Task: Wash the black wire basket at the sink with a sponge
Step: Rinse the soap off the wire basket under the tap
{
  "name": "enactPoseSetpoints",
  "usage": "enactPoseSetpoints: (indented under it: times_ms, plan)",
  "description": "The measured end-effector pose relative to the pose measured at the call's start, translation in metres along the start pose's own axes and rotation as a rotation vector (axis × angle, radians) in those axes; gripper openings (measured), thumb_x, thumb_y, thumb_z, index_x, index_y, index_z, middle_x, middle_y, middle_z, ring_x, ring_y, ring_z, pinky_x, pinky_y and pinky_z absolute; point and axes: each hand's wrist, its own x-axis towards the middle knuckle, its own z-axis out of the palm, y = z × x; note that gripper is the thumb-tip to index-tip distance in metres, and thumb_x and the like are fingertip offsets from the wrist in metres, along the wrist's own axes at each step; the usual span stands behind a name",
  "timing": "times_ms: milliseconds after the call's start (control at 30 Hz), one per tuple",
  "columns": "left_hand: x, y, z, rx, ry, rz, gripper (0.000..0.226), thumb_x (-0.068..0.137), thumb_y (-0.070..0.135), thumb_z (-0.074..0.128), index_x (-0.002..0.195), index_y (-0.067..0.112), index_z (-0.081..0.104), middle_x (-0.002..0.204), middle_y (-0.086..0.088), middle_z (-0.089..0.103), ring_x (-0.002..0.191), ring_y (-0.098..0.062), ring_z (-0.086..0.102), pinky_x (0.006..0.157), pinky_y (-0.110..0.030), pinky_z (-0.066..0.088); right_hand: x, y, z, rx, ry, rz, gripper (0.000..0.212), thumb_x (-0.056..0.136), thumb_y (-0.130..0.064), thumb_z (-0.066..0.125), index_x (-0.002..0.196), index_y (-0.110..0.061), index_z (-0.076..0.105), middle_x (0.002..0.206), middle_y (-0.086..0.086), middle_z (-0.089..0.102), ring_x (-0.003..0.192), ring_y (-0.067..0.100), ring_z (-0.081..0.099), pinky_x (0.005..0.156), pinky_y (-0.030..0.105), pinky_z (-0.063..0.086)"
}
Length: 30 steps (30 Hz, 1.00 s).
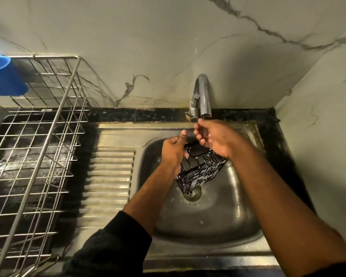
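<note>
The left hand (173, 149) grips the black wire basket (200, 169) by its rim above the sink (246, 226) drain. The right hand (216, 139) is relaxed under the tap (203, 96), holding nothing. Wet wires could make the basket slip down.

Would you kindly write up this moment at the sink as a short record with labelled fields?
setting: steel sink with ribbed drainboard, marble wall behind
task item: black wire basket, held above the drain
left hand: grips the basket's rim
right hand: just under the tap spout, fingers loosely curled, wet; holds nothing that shows
sponge: none visible
left of sink: steel dish rack with a blue cup
</note>
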Motion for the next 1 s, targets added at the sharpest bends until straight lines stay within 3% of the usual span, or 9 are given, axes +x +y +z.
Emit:
enactPoseSetpoints:
  times_ms: [167, 267, 367, 500, 667, 767, 867, 933, 1000]
  plan:
    - [-0.012, -0.004, -0.006, -0.089, 0.065, -0.015, 0.042, 0.094, 0.044, 0.068, 0.085, 0.003, 0.074, 0.068, -0.015, 0.067, 0.059, -0.026, 0.053, 0.059, -0.033, 0.049, -0.020, 0.029, 0.008, -0.749, 0.026, -0.519, 0.025, 0.105, -0.025, 0.045, 0.114, -0.021, 0.068, 0.119, 0.000, 0.069, 0.110, 0.012, 0.064, 0.097, 0.030, 0.050]
    - [-0.019, -0.002, -0.013, -0.187, 0.073, -0.027, 0.034, 0.100, 0.034, 0.061, 0.090, 0.005, 0.074, 0.067, -0.005, 0.069, 0.055, -0.014, 0.057, 0.050, -0.024, 0.049, -0.024, 0.056, 0.018, -1.359, -0.099, -0.660, 0.055, 0.105, -0.046, 0.025, 0.155, -0.024, 0.024, 0.162, -0.005, 0.022, 0.150, 0.011, 0.017, 0.123, 0.034, 0.009]
    - [-0.025, 0.002, -0.022, -0.190, 0.121, -0.013, 0.042, 0.099, 0.038, 0.061, 0.101, -0.001, 0.074, 0.068, -0.007, 0.068, 0.041, -0.005, 0.051, 0.042, -0.018, 0.045, -0.011, 0.054, 0.004, -1.672, -0.015, -0.616, 0.062, 0.101, -0.056, 0.004, 0.155, -0.027, -0.008, 0.162, -0.005, -0.006, 0.151, 0.015, -0.009, 0.122, 0.044, -0.011]
    - [-0.031, 0.004, -0.031, -0.139, 0.194, 0.029, 0.043, 0.100, 0.038, 0.059, 0.103, -0.002, 0.073, 0.068, -0.008, 0.067, 0.034, -0.002, 0.047, 0.038, -0.016, 0.039, 0.006, 0.029, -0.016, -1.631, 0.092, -0.407, 0.063, 0.102, -0.054, 0.005, 0.153, -0.026, -0.019, 0.162, 0.001, -0.017, 0.148, 0.023, -0.019, 0.115, 0.040, -0.016]
    - [-0.029, 0.007, -0.037, -0.204, 0.132, 0.041, 0.049, 0.103, 0.039, 0.054, 0.108, -0.006, 0.072, 0.070, -0.007, 0.069, 0.042, -0.004, 0.052, 0.043, -0.018, 0.044, -0.010, 0.048, 0.030, -1.690, -0.149, -0.724, 0.060, 0.102, -0.053, 0.004, 0.153, -0.028, -0.012, 0.161, -0.008, -0.018, 0.149, 0.012, -0.018, 0.122, 0.041, -0.011]
    - [-0.033, 0.005, -0.036, -0.158, 0.155, 0.053, 0.045, 0.103, 0.040, 0.052, 0.107, 0.000, 0.073, 0.074, -0.015, 0.068, 0.039, -0.005, 0.051, 0.047, -0.017, 0.048, 0.010, 0.033, 0.012, -1.536, 0.003, -0.548, 0.061, 0.103, -0.052, 0.009, 0.156, -0.026, -0.005, 0.163, -0.003, -0.012, 0.150, 0.018, -0.012, 0.122, 0.043, -0.005]
    - [-0.032, 0.006, -0.040, -0.139, 0.202, 0.059, 0.044, 0.102, 0.041, 0.055, 0.101, 0.002, 0.075, 0.066, -0.015, 0.063, 0.045, -0.012, 0.050, 0.052, -0.024, 0.048, 0.012, 0.016, 0.003, -1.177, 0.084, -0.482, 0.052, 0.108, -0.039, 0.026, 0.150, -0.012, 0.037, 0.159, 0.015, 0.029, 0.145, 0.031, 0.029, 0.113, 0.033, 0.023]
    - [-0.031, 0.008, -0.041, -0.142, 0.205, 0.052, 0.043, 0.101, 0.041, 0.056, 0.098, 0.002, 0.075, 0.059, -0.010, 0.062, 0.048, -0.014, 0.050, 0.052, -0.026, 0.046, 0.008, 0.010, 0.011, -0.939, 0.188, -0.561, 0.039, 0.107, -0.029, 0.038, 0.132, -0.009, 0.060, 0.128, 0.023, 0.060, 0.113, 0.035, 0.059, 0.096, 0.038, 0.047]
    - [-0.032, 0.007, -0.039, -0.133, 0.199, 0.051, 0.042, 0.101, 0.039, 0.056, 0.099, 0.002, 0.074, 0.059, -0.008, 0.065, 0.045, -0.010, 0.053, 0.049, -0.020, 0.047, 0.006, 0.005, 0.018, -0.495, 0.276, -0.466, 0.029, 0.103, -0.022, 0.047, 0.114, -0.007, 0.068, 0.100, 0.019, 0.070, 0.083, 0.032, 0.065, 0.078, 0.044, 0.054]
